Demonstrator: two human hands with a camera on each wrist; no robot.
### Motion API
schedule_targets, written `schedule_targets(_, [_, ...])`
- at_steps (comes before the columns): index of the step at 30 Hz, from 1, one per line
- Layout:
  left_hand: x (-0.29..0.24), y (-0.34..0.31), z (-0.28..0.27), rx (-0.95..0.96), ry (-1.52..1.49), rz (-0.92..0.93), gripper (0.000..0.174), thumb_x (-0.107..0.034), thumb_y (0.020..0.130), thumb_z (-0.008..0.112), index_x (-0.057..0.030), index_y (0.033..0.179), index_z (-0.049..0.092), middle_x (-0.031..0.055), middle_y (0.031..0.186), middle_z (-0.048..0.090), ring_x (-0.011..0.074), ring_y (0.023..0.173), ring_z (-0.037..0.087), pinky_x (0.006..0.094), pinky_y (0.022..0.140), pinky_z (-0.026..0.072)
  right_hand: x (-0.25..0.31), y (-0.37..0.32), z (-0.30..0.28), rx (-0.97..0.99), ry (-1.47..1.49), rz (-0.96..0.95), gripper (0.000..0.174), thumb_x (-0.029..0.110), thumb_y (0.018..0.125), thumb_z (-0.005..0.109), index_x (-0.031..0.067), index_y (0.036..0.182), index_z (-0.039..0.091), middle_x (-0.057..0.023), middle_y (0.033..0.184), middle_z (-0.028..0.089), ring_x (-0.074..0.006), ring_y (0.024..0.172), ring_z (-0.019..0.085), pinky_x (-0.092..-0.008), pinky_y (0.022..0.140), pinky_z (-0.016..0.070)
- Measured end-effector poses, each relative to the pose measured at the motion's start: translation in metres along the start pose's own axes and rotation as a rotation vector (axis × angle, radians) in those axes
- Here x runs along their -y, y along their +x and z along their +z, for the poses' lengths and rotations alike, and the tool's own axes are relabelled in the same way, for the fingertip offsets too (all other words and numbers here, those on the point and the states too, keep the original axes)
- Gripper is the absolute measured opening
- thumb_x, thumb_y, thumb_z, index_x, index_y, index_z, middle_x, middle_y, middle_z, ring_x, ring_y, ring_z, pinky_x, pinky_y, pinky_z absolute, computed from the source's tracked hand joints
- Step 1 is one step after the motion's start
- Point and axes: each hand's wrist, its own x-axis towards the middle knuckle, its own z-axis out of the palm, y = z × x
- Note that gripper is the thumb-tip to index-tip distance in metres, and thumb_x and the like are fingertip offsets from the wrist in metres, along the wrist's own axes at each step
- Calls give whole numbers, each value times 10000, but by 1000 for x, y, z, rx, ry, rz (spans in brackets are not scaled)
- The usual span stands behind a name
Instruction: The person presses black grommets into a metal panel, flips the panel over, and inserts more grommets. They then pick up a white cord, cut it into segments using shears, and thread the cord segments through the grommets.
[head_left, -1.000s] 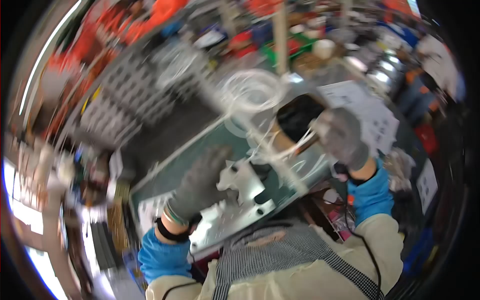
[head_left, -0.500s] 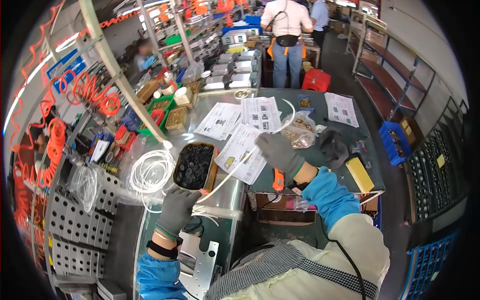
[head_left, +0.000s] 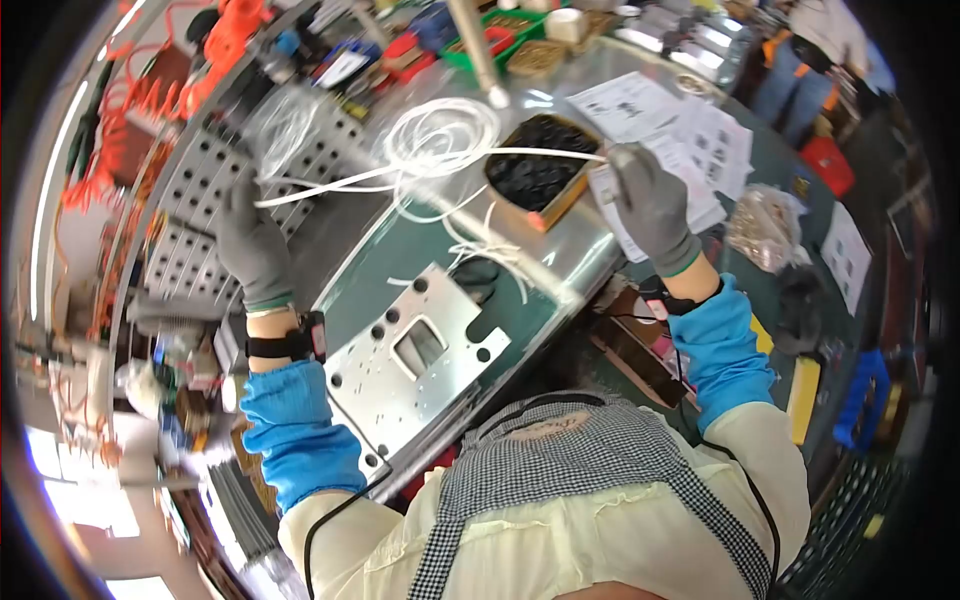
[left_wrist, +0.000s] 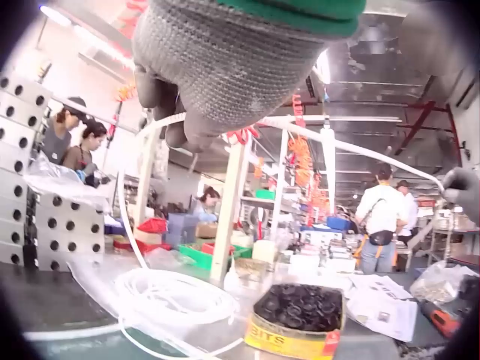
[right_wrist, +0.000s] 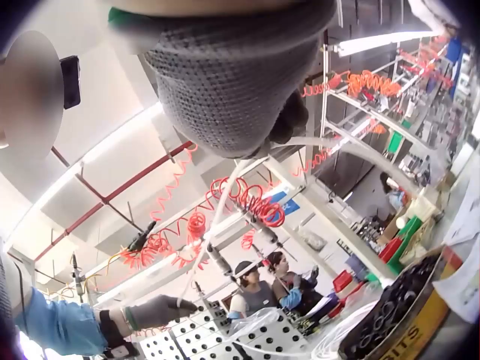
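A length of white plastic tubing (head_left: pixel 430 168) is stretched between my two grey-gloved hands above the bench. My left hand (head_left: pixel 250 240) grips one end at the left, over a perforated metal panel (head_left: pixel 190 225). My right hand (head_left: pixel 645 195) pinches the other end at the right, beside a tin of black round parts (head_left: pixel 538 170). In the left wrist view the tubing (left_wrist: pixel 352 150) arcs from my left hand (left_wrist: pixel 217 90) toward the far glove. A coil of the same tubing (head_left: pixel 440 135) lies on the bench under the stretched piece.
A grey metal plate with holes (head_left: pixel 415 355) lies in front of my body. Printed sheets (head_left: pixel 690 135) and a bag of brass parts (head_left: pixel 765 230) lie at the right. Red coiled hoses (right_wrist: pixel 247 206) hang overhead. Other workers stand in the background.
My left hand has swung out to the left and up, and my right hand has moved apart from it, pulling the tubing taut. The head view has tilted down toward the bench.
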Motion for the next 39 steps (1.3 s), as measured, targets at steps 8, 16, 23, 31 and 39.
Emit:
schedule_targets(8, [15, -51, -91, -92, 188, 92, 285, -115, 976, 623, -90, 1254, 681, 160, 1190, 664, 356, 1066, 645, 433, 913, 519, 27, 11, 44, -112, 486, 112, 168, -63, 830, 641, 3, 981, 674, -176, 1098, 663, -344, 935, 686, -382, 772, 572])
schedule_targets(16, [57, -247, -153, 794, 48, -503, 388, 4, 865, 541, -62, 1224, 673, 191, 1208, 687, 376, 1159, 637, 452, 961, 525, 83, 4, 80, 164, 1059, 133, 160, -33, 851, 658, -3, 1007, 671, -144, 1060, 683, -286, 920, 703, -345, 795, 564])
schedule_targets(23, [-24, -196, -162, 577, -160, -643, 401, -135, 968, 597, 4, 1344, 596, 230, 1332, 635, 360, 1159, 657, 406, 985, 514, 162, 29, 75, 342, 1305, -402, 230, 31, 807, 674, 15, 1035, 650, -153, 1103, 634, -331, 968, 661, -409, 815, 559])
schedule_targets(31, [-63, -175, -160, 159, -1366, -1025, 371, -270, 1090, 493, 42, 1285, 546, 178, 1145, 701, 258, 1077, 689, 384, 943, 561, 234, 18, 46, 802, 1357, -757, 265, 125, 866, 668, 63, 1121, 631, -149, 1384, 593, -337, 995, 681, -415, 812, 584])
schedule_targets(39, [34, -225, -320, -266, -324, -809, 453, -249, 1056, 541, 19, 1422, 541, 85, 1130, 663, 154, 998, 599, 333, 887, 484, 74, 49, 193, 984, 420, -263, 346, 203, 859, 666, 110, 1191, 693, -181, 1061, 715, -385, 956, 691, -461, 844, 562])
